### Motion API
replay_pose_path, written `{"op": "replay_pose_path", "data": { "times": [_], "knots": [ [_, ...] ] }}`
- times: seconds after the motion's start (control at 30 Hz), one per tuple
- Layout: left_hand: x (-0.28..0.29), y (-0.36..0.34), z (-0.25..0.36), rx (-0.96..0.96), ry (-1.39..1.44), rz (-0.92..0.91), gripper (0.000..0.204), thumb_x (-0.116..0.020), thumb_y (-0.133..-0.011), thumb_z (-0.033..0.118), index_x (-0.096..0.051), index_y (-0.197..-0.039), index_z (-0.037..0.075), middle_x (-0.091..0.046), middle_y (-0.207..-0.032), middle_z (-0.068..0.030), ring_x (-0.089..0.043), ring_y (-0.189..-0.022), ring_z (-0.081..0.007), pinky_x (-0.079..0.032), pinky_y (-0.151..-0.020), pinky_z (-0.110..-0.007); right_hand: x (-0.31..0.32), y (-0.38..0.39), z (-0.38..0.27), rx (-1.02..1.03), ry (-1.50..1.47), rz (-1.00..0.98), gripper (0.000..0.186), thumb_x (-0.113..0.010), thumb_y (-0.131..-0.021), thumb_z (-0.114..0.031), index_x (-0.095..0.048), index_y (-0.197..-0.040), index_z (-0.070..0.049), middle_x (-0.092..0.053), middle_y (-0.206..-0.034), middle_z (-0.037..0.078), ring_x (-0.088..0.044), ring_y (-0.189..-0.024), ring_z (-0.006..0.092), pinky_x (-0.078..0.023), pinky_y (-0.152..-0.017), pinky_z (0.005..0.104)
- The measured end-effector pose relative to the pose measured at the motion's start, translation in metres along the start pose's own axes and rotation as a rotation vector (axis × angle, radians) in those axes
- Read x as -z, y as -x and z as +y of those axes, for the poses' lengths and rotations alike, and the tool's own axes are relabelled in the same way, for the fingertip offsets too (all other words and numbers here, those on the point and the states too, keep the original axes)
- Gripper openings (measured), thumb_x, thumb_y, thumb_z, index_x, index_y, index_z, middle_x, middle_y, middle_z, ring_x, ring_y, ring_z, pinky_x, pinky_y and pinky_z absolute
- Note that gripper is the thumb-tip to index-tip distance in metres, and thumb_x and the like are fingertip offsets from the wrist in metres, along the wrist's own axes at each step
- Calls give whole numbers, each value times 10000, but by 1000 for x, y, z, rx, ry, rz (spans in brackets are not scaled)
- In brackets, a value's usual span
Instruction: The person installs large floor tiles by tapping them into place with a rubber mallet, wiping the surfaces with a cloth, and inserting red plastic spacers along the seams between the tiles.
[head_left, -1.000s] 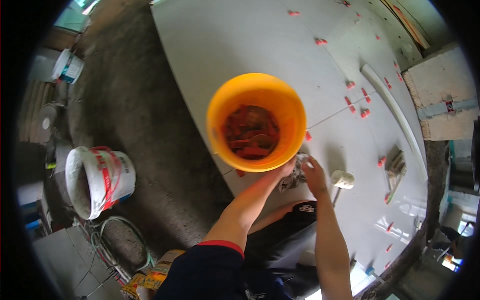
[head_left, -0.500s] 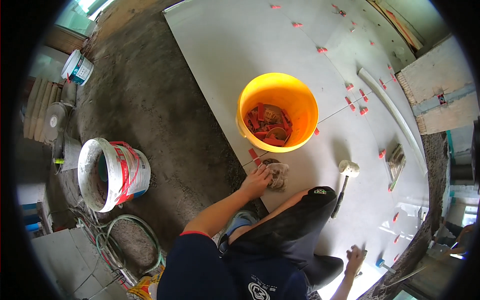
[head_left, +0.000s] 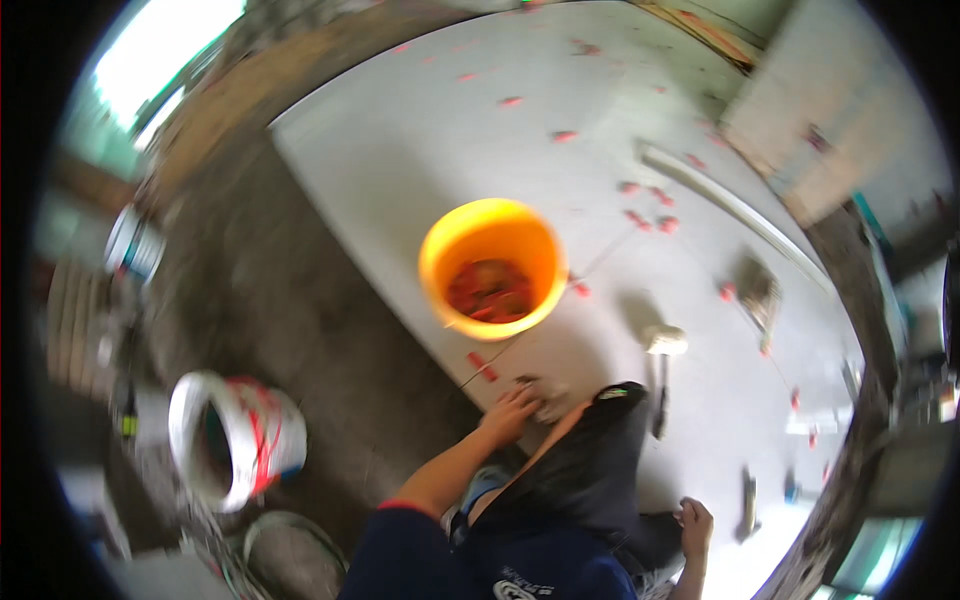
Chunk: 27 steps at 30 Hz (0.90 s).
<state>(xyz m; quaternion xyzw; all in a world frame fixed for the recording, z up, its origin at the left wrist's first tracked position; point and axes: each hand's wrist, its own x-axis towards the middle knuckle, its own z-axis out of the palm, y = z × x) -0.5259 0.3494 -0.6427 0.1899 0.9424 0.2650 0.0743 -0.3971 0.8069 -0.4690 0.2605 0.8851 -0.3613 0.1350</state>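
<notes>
My left hand [head_left: 510, 413] is at the near edge of a crumpled clear plastic bag [head_left: 549, 401] with something dark in it. Its fingers are closed over the bag's left side, though blur softens them. Just beyond lie red plastic wedges [head_left: 481, 367] by a tile joint. A yellow bucket [head_left: 546, 238], holding several red wedges and brownish pieces, stands on the grey floor tiles [head_left: 390, 215]. Close to my right knee is my right hand [head_left: 695, 526], its fingers loosely bent and apart, nothing seen in them. A dark-handled tool [head_left: 749, 505] lies to its right.
A white-headed mallet [head_left: 664, 341] lies right of my knee. Farther off are a long pale strip [head_left: 735, 212] and several red wedges along the joints. Left, on dark rough ground, stand a white-and-red bucket [head_left: 284, 440], a smaller white bucket [head_left: 135, 243] and a coiled hose [head_left: 290, 520].
The whole view has shifted and blurred. My right hand has come away from the dark-handled tool, leftward to my knee. My left hand stays at the plastic bag.
</notes>
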Motion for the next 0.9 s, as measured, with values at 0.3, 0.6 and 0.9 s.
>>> {"op": "replay_pose_path", "data": {
  "times": [0.3, 0.6, 0.9],
  "knots": [
    [74, 1, 29, 124, 593, 217, 256, -564, -915, 81, -700, -1122, 15, -716, -1039, -108, -669, -912, -225, -528, -840, -349, -7, 43, 15, 134, -80, 168, 314, -576, -963, -304, -683, -1128, -60, -693, -1084, 185, -657, -1035, 352, -520, -890, 417],
    [60, -147, 50, 109, 460, 128, 348, -571, -938, 338, -678, -1094, 46, -706, -868, -168, -642, -789, -304, -481, -732, -422, -27, 62, 44, 167, -180, 229, 309, -569, -967, -272, -683, -1135, -39, -688, -1101, 180, -659, -1024, 356, -528, -899, 417],
    [118, -109, 73, 642, 1577, -110, 891, -572, -927, 581, -97, -1596, 233, -163, -1643, -128, -153, -1504, -369, -108, -1205, -575, 0, 108, 60, 173, -339, 564, 227, -597, -942, -185, -694, -1077, -31, -698, -1046, 172, -674, -964, 341, -541, -852, 402]
  ]
}}
